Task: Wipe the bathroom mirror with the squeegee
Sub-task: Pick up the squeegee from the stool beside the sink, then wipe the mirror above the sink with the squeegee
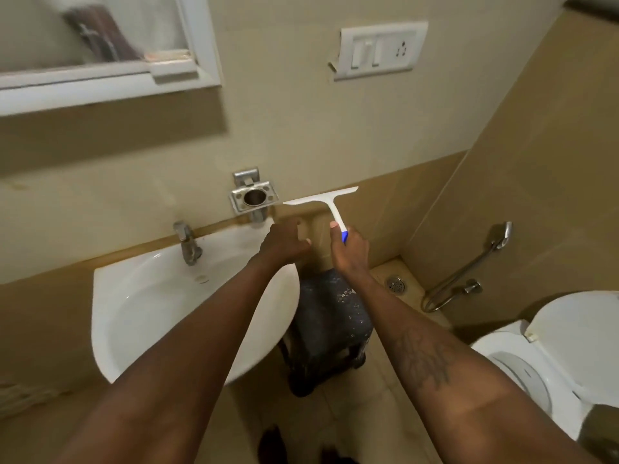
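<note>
A white squeegee [330, 200] with a blue grip stands upright in my right hand [348, 251], blade on top, held in front of the tiled wall to the right of the sink. My left hand [284, 242] hovers just left of it above the sink's right rim, fingers loosely curled, holding nothing. The white-framed mirror [83, 31] hangs at the upper left, well above and to the left of both hands; it is blurred.
A white sink [110, 296] with a metal tap [187, 242] sits below left. A metal holder [253, 197] is fixed to the wall. A dark stool [330, 323] stands under my hands. Toilet [552, 356] and hand spray [469, 272] at right, switch plate [382, 50] above.
</note>
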### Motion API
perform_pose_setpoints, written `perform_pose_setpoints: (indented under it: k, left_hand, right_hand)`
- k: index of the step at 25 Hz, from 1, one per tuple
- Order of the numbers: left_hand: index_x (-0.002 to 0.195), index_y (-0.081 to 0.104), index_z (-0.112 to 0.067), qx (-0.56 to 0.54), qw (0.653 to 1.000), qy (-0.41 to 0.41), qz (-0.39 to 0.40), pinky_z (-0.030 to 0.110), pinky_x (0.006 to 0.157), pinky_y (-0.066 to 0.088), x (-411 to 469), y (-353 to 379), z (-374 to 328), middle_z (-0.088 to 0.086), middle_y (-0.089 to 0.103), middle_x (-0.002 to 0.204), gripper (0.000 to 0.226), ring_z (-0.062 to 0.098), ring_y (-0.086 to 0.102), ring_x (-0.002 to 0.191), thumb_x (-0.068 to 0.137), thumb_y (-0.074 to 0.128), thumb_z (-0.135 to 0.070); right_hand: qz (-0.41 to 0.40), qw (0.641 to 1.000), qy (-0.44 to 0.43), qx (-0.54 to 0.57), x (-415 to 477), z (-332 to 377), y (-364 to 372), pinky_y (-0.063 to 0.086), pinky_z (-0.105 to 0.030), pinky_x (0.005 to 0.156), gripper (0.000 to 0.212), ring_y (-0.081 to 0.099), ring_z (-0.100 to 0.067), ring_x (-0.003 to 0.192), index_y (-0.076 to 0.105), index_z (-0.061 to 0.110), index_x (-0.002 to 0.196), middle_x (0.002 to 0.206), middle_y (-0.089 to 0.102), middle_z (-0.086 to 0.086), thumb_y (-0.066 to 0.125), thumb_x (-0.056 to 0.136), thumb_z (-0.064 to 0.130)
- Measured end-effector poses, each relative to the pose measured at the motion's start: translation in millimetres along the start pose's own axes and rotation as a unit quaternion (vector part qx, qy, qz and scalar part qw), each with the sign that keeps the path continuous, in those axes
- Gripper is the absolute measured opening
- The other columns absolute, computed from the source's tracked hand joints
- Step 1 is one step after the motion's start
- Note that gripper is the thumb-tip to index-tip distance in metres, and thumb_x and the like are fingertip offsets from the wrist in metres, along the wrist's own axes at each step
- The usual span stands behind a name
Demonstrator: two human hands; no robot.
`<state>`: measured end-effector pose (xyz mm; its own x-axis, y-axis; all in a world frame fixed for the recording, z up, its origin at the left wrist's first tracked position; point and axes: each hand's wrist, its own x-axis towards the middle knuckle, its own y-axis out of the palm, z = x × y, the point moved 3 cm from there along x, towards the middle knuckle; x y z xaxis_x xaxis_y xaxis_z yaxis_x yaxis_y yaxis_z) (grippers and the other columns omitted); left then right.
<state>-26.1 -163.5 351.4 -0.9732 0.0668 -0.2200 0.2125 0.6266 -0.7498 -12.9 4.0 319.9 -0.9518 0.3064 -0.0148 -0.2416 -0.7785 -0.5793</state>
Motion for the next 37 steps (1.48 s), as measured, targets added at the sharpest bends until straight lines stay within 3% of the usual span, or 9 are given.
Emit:
perform_pose_setpoints:
  k: [3,8,14,19,25,30,32,35,37]
  left_hand:
    - [0.148,0.043,-0.017,0.027,0.999,0.011,-0.035,0.042,0.105,0.046,-16,-37,3,0.010,0.054,0.143,0.064,0.030,0.049,0.134,0.091,0.066,-0.034]
    - [0.150,0.039,-0.028,0.050,0.992,-0.047,-0.104,0.034,0.088,0.048,-54,-94,21,0.014,0.055,0.132,0.064,0.033,0.055,0.123,0.092,0.065,-0.037]
    - [0.149,0.040,-0.023,0.075,0.976,-0.061,-0.193,0.040,0.086,0.052,-105,-161,51,0.002,0.058,0.088,0.063,0.030,0.053,0.119,0.092,0.064,-0.034]
    - [0.149,0.042,-0.025,0.074,0.966,-0.082,-0.235,0.043,0.091,0.053,-134,-206,88,0.011,0.063,0.109,0.064,0.031,0.054,0.121,0.090,0.066,-0.038]
    - [0.147,0.042,-0.028,0.100,0.965,-0.078,-0.228,0.038,0.082,0.051,-168,-241,134,0.008,0.061,0.103,0.063,0.030,0.057,0.112,0.090,0.066,-0.039]
    - [0.146,0.043,-0.029,0.120,0.964,-0.066,-0.227,0.035,0.080,0.046,-189,-268,154,0.006,0.061,0.107,0.061,0.029,0.056,0.115,0.090,0.065,-0.041]
    - [0.142,0.048,-0.030,0.135,0.953,-0.046,-0.268,0.034,0.079,0.042,-198,-280,152,0.002,0.062,0.104,0.055,0.029,0.057,0.116,0.090,0.065,-0.041]
    - [0.125,0.063,-0.028,0.160,0.911,0.001,-0.380,0.031,0.074,0.041,-221,-304,141,-0.004,0.063,0.084,0.037,0.030,0.064,0.102,0.089,0.066,-0.036]
    - [0.120,0.067,-0.026,0.179,0.887,0.011,-0.425,0.033,0.073,0.044,-232,-321,132,0.002,0.070,0.087,0.034,0.032,0.066,0.098,0.088,0.066,-0.035]
  right_hand:
    - [-0.008,0.999,-0.047,-0.004,-2,28,-2,0.038,-0.032,0.069,0.045,0.058,-0.025,0.077,0.056,0.015,0.087,0.080,0.061,-0.002,0.043,0.107,0.053]
    - [-0.002,0.989,-0.146,0.024,-12,70,2,0.040,-0.032,0.065,0.040,0.057,-0.021,0.070,0.056,0.016,0.088,0.074,0.058,0.001,0.045,0.107,0.048]
    - [0.000,0.967,-0.248,0.064,-45,127,25,0.041,-0.035,0.059,0.038,0.052,-0.021,0.063,0.050,0.016,0.084,0.068,0.054,0.003,0.045,0.107,0.045]
    - [0.011,0.952,-0.296,0.084,-72,159,52,0.034,-0.031,0.058,0.035,0.047,-0.018,0.059,0.049,0.019,0.079,0.065,0.049,0.006,0.050,0.105,0.042]
    - [-0.011,0.946,-0.309,0.099,-124,195,84,0.028,-0.020,0.051,0.043,0.044,-0.012,0.054,0.036,0.030,0.068,0.055,0.040,0.009,0.054,0.102,0.048]
    - [-0.051,0.940,-0.309,0.132,-159,217,99,0.028,-0.025,0.052,0.044,0.036,-0.016,0.053,0.043,0.015,0.071,0.057,0.038,0.005,0.058,0.103,0.042]
    - [-0.088,0.931,-0.320,0.150,-170,233,94,0.028,-0.019,0.052,0.043,0.033,-0.013,0.051,0.041,0.016,0.072,0.057,0.035,0.008,0.058,0.104,0.040]
    - [-0.123,0.918,-0.329,0.187,-181,259,82,0.029,-0.014,0.053,0.039,0.033,-0.009,0.050,0.041,0.020,0.074,0.058,0.035,0.010,0.057,0.104,0.040]
    - [-0.137,0.911,-0.331,0.202,-183,277,73,0.026,-0.016,0.051,0.038,0.033,-0.010,0.051,0.040,0.023,0.075,0.058,0.034,0.010,0.055,0.104,0.042]
